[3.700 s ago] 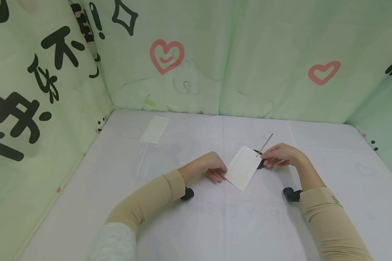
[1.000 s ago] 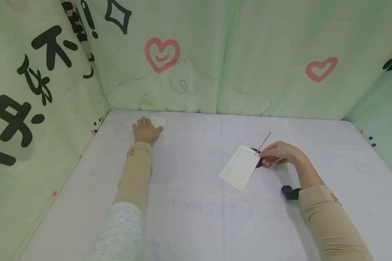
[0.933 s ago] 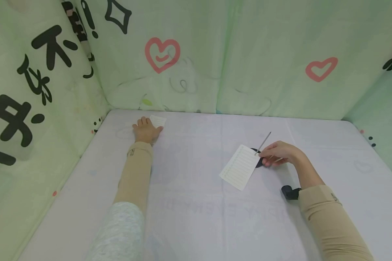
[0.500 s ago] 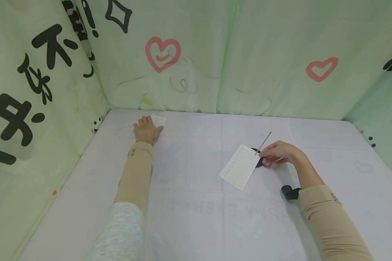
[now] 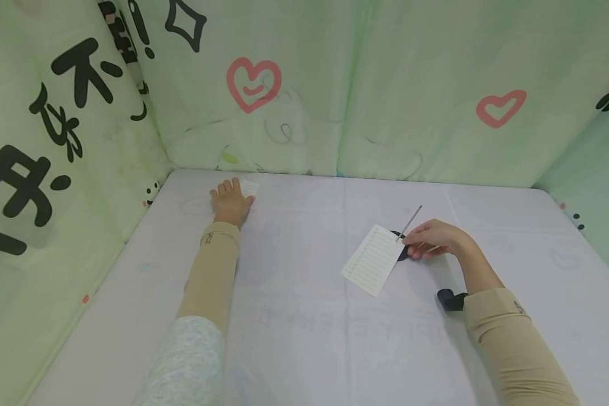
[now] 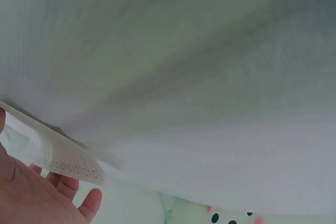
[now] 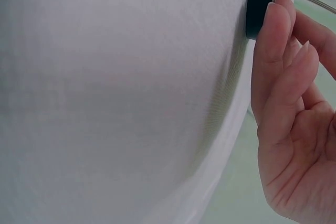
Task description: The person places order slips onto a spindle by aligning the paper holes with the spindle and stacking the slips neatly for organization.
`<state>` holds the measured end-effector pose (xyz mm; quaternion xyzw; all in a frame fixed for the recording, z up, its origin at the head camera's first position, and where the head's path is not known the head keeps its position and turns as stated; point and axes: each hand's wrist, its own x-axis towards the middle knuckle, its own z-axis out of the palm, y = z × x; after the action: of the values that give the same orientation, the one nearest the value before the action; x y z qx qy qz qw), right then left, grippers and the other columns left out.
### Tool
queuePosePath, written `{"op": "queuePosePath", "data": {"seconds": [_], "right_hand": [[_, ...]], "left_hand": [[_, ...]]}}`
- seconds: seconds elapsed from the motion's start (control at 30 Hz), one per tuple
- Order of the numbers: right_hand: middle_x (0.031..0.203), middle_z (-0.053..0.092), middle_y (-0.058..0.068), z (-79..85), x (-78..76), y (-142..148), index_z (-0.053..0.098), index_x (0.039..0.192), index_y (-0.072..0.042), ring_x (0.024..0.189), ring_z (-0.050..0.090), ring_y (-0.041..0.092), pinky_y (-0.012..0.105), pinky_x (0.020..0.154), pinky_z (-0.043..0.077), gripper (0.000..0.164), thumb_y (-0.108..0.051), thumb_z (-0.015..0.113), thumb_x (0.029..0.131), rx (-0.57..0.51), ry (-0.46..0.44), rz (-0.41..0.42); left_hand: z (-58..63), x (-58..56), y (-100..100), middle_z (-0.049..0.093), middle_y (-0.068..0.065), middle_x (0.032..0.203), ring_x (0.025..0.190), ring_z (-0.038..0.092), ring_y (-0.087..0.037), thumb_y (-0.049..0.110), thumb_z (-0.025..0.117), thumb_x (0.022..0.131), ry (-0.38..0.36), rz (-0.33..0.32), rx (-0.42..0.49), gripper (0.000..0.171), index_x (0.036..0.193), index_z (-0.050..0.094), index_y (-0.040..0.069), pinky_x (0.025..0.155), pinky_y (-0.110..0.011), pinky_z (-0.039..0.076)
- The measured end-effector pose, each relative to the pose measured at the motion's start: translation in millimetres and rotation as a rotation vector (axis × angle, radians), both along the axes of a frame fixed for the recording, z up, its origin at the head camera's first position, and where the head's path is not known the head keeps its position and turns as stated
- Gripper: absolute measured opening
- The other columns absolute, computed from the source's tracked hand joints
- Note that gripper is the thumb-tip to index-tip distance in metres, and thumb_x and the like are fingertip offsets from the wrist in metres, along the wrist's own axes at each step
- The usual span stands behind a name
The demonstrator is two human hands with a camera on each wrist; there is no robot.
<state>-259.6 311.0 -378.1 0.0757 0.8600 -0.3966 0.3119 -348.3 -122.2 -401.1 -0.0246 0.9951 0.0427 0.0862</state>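
Note:
A bill spike stands on the table at right of centre, with a thin metal rod [image 5: 411,221] slanting up from a round black base [image 7: 260,3]. Lined white paper slips [image 5: 370,262] lie over this base, the rod rising through their upper corner. My right hand [image 5: 431,239] pinches the base's edge at that corner with its fingertips. Far to the left, my left hand [image 5: 230,203] spreads its fingers over another white slip [image 5: 250,188] and covers most of it. That slip's row of printed boxes [image 6: 68,166] shows in the left wrist view, its end curved off the table.
The table [image 5: 294,349] has a white cloth. Printed green curtains [image 5: 411,67] hang along its back and both sides. A black wrist camera [image 5: 451,300] sticks out by the right sleeve.
Since the oldest frame my left hand has gone from the slips on the spike to the far-left slip. Lately it has slid slightly over that slip. My right hand stays put.

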Motion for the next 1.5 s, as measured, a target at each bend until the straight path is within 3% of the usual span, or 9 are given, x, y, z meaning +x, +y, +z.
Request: {"op": "queuePosePath", "data": {"seconds": [0.37, 0.7, 0.9, 1.07, 1.23, 1.3, 1.33, 1.4, 1.5], "right_hand": [[0.071, 0.066, -0.001, 2.6, 1.6, -2, 0.061, 0.105, 0.003, 0.067, 0.063, 0.011, 0.025, 0.061, 0.049, 0.034, -0.025, 0.062, 0.086, 0.006, 0.007, 0.012], [0.071, 0.066, -0.001, 3.3, 2.1, -3, 0.061, 0.106, 0.003, 0.067, 0.063, 0.011, 0.026, 0.061, 0.049, 0.034, -0.024, 0.062, 0.086, 0.004, 0.010, 0.015], [0.071, 0.066, -0.001, 1.6, 0.7, -2, 0.061, 0.105, 0.003, 0.067, 0.062, 0.011, 0.026, 0.062, 0.049, 0.034, -0.025, 0.062, 0.086, 0.006, 0.010, 0.010], [0.071, 0.066, -0.001, 0.4, -0.4, 0, 0.061, 0.105, 0.003, 0.067, 0.063, 0.011, 0.026, 0.062, 0.049, 0.033, -0.025, 0.061, 0.086, 0.004, 0.000, 0.007], [0.071, 0.066, -0.001, 0.0, -1.1, 1, 0.061, 0.104, 0.002, 0.067, 0.063, 0.011, 0.026, 0.063, 0.049, 0.032, -0.025, 0.061, 0.086, 0.005, -0.001, 0.011], [0.071, 0.066, -0.001, 0.0, -1.3, 1, 0.061, 0.104, 0.002, 0.068, 0.063, 0.011, 0.026, 0.063, 0.049, 0.032, -0.025, 0.062, 0.086, 0.004, -0.002, 0.010], [0.071, 0.066, 0.000, -0.2, -1.5, 1, 0.061, 0.104, 0.002, 0.067, 0.063, 0.012, 0.025, 0.063, 0.049, 0.032, -0.025, 0.062, 0.086, 0.003, -0.004, 0.006], [0.071, 0.066, 0.000, 0.2, -1.2, 0, 0.061, 0.104, 0.002, 0.067, 0.063, 0.011, 0.025, 0.063, 0.049, 0.032, -0.025, 0.062, 0.086, 0.003, -0.004, 0.006], [0.071, 0.066, 0.000, 0.3, -1.0, 0, 0.061, 0.104, 0.002, 0.067, 0.063, 0.012, 0.025, 0.063, 0.049, 0.033, -0.025, 0.062, 0.086, 0.002, -0.002, 0.005]], "left_hand": [[-0.6, -2.8, 0, 0.031, -0.027, 0.134, 0.125, 0.029, -0.039, 0.039, 0.037, 0.098, 0.030, -0.045, -0.065, 0.066, 0.143, 0.008, 0.000, 0.105, -0.050, 0.022], [-1.6, -1.6, 4, 0.033, -0.028, 0.133, 0.122, 0.033, -0.040, 0.010, 0.033, 0.097, 0.086, -0.133, -0.115, 0.053, 0.143, 0.008, -0.002, 0.104, -0.050, 0.023], [4.5, -0.7, 8, 0.039, -0.026, 0.128, 0.117, 0.039, -0.039, 0.008, 0.031, 0.097, 0.136, -0.169, -0.072, 0.047, 0.141, 0.015, 0.000, 0.100, -0.050, 0.028], [13.3, -4.9, 13, 0.043, -0.024, 0.127, 0.116, 0.042, -0.039, 0.007, 0.037, 0.095, 0.124, -0.136, 0.115, 0.051, 0.140, 0.014, -0.001, 0.100, -0.050, 0.029], [25.2, -10.9, 17, 0.051, -0.022, 0.119, 0.104, 0.051, -0.036, 0.003, 0.040, 0.091, 0.050, -0.050, 0.431, 0.048, 0.136, 0.023, 0.001, 0.091, -0.047, 0.037], [25.8, -15.3, 18, 0.050, -0.021, 0.119, 0.102, 0.051, -0.033, 0.002, 0.039, 0.090, 0.026, -0.027, 0.566, 0.044, 0.133, 0.029, 0.002, 0.089, -0.044, 0.040], [17.5, -23.8, 15, 0.053, -0.018, 0.113, 0.095, 0.053, -0.029, 0.002, 0.041, 0.088, 0.041, -0.036, 0.650, 0.041, 0.128, 0.035, 0.003, 0.083, -0.039, 0.043], [15.0, -27.3, 17, 0.053, -0.017, 0.112, 0.094, 0.052, -0.027, 0.003, 0.045, 0.087, 0.012, -0.022, 0.769, 0.039, 0.125, 0.039, 0.003, 0.080, -0.037, 0.045], [20.8, -19.0, 25, 0.055, -0.013, 0.111, 0.095, 0.053, -0.023, 0.006, 0.054, 0.086, -0.040, 0.030, 0.899, 0.034, 0.119, 0.047, 0.004, 0.079, -0.033, 0.046]]}}
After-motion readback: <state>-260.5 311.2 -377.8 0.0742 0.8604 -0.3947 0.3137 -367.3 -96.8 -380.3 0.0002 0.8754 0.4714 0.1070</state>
